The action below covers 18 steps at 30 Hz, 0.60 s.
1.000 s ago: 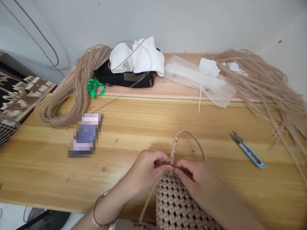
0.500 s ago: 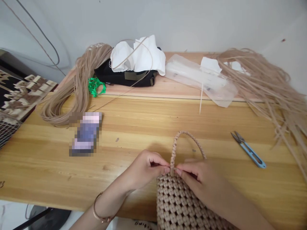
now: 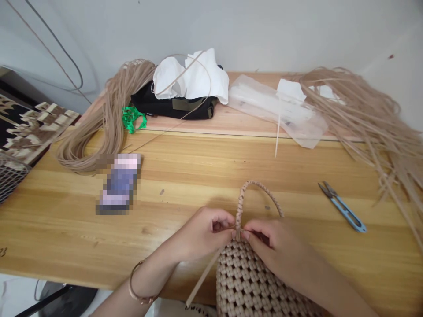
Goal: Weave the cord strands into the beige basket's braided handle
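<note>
A woven beige basket bag [image 3: 246, 281] stands at the table's front edge, its braided handle [image 3: 240, 200] arching up from the rim. My left hand [image 3: 211, 231] pinches at the left side of the handle's base. From under its fingers a flat beige strip [image 3: 203, 279] hangs down to the lower left. On the other side of the handle base, my right hand [image 3: 276, 246] is closed, thumb and index finger pressed together at the strip there. The fingertips of both hands nearly meet around the handle; exactly how the strip passes between them is hard to see.
Blue thread snips [image 3: 343, 209] lie at right. A blurred-out phone [image 3: 119, 182] is at left. Bundles of beige strips [image 3: 95, 127] lie at both back corners. Between them are a black pouch [image 3: 188, 108] with white tissue, green netting [image 3: 134, 119] and a plastic bag [image 3: 264, 101].
The strip's loose end now hangs below my left hand, where it was not visible before. My left fingers have shifted slightly right, closer to the handle base. My right hand stays nearly still.
</note>
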Each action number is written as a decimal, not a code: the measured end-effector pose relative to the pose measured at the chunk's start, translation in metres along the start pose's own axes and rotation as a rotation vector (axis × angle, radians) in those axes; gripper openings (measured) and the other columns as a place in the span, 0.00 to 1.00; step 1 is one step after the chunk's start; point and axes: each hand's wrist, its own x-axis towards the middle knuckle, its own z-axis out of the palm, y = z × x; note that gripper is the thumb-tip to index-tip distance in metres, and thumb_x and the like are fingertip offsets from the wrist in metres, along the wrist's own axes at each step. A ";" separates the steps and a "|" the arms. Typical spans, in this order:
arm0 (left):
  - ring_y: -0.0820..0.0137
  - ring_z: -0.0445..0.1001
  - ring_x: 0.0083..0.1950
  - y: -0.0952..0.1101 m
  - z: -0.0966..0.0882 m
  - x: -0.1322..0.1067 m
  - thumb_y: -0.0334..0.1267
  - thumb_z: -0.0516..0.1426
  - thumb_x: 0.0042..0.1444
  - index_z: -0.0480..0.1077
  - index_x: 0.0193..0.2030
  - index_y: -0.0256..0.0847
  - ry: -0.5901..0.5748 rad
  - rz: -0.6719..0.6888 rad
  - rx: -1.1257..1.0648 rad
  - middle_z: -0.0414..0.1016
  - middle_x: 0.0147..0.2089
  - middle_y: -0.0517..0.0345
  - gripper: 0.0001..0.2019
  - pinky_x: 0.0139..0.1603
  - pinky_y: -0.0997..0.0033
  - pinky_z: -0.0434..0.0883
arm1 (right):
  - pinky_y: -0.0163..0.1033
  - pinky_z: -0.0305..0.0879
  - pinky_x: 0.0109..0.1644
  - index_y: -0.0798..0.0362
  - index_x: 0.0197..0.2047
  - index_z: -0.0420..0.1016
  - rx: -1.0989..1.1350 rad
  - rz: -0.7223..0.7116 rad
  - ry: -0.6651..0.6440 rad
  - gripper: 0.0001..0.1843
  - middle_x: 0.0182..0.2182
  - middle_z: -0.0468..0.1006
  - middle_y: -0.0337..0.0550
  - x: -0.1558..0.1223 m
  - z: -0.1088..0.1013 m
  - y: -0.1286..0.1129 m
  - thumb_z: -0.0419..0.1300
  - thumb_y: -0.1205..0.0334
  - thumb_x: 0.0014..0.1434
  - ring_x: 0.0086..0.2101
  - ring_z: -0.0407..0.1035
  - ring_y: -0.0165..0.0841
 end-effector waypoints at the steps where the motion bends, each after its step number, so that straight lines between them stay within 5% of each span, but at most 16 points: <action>1: 0.79 0.61 0.25 0.000 0.001 0.001 0.29 0.55 0.50 0.71 0.29 0.34 0.009 -0.004 0.009 0.65 0.22 0.66 0.04 0.25 0.80 0.58 | 0.34 0.48 0.25 0.54 0.19 0.64 0.002 -0.003 0.000 0.15 0.17 0.68 0.35 0.000 0.000 0.000 0.49 0.69 0.57 0.21 0.61 0.27; 9: 0.78 0.63 0.25 0.004 0.005 0.001 0.30 0.56 0.50 0.73 0.27 0.35 0.082 -0.045 0.019 0.69 0.22 0.64 0.05 0.25 0.79 0.59 | 0.34 0.50 0.25 0.53 0.21 0.67 0.049 0.035 -0.009 0.15 0.19 0.70 0.36 -0.001 0.000 0.001 0.49 0.66 0.59 0.22 0.63 0.28; 14: 0.75 0.66 0.27 0.008 0.012 -0.009 0.33 0.56 0.53 0.73 0.29 0.38 0.252 0.064 0.369 0.73 0.25 0.62 0.05 0.29 0.76 0.60 | 0.35 0.54 0.29 0.52 0.27 0.73 0.138 0.068 0.002 0.14 0.23 0.74 0.37 0.000 0.002 0.004 0.50 0.64 0.60 0.26 0.66 0.30; 18: 0.71 0.67 0.31 0.014 0.015 -0.017 0.35 0.55 0.54 0.69 0.31 0.40 0.269 0.090 0.608 0.71 0.29 0.61 0.04 0.32 0.73 0.60 | 0.35 0.54 0.29 0.52 0.26 0.73 0.165 0.060 0.008 0.14 0.23 0.74 0.37 0.001 0.004 0.006 0.50 0.64 0.59 0.26 0.66 0.31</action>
